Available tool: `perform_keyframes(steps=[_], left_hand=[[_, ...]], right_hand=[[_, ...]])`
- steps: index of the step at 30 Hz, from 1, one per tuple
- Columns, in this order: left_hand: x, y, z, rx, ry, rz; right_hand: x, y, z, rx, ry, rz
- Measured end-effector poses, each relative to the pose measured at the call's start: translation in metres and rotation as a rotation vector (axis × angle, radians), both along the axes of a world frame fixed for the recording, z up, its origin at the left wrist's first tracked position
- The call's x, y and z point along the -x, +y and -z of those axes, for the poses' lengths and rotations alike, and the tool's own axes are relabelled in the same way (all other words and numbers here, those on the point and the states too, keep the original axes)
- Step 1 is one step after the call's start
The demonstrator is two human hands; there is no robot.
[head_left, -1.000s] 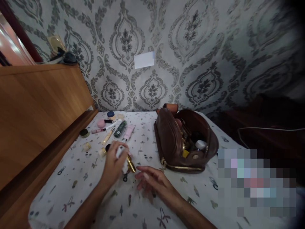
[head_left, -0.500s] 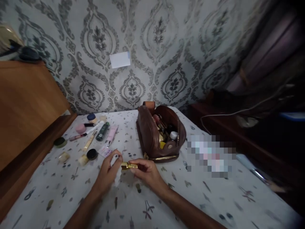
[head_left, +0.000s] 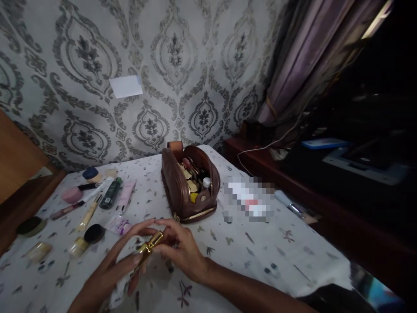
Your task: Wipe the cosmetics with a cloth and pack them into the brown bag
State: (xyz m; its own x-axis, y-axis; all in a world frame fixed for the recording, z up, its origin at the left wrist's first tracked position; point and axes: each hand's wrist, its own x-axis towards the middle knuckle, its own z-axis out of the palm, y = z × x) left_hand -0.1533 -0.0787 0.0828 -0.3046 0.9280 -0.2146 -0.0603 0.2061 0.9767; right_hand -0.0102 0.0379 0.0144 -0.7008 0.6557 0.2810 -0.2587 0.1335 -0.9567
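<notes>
My left hand (head_left: 109,271) curls inward, thumb below its outstretched forefinger. My right hand (head_left: 187,252) faces it, forefinger tip just beside the left's.

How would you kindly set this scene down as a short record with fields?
Left hand: holds a gold tube and some white material
Right hand: fingers at the gold tube's upper end; firmness of grip unclear
Container: brown bag, open, small items inside
Left of bag: green bottle, pink tube, pink rounded item
Right of bag: a pixelated item
Surface: patterned tablecloth
</notes>
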Motion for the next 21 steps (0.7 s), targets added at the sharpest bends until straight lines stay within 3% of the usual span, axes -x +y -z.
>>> perform_keyframes(steps=[4, 8, 14, 21], left_hand=[[-0.003, -0.001, 0.007, 0.013, 0.117, 0.004], [-0.003, 0.004, 0.018, -0.062, 0.278, 0.014], [-0.01, 0.017, 0.026, -0.07, 0.321, 0.029], [-0.012, 0.016, 0.03, -0.156, 0.491, -0.271]], right_hand=[[0.0, -0.003, -0.003, 0.204, -0.012, -0.016], [0.001, -0.004, -0.002, 0.255, -0.019, -0.056], [-0.003, -0.003, 0.0, 0.197, -0.054, -0.211], [-0.003, -0.01, -0.002, -0.028, -0.249, -0.382]])
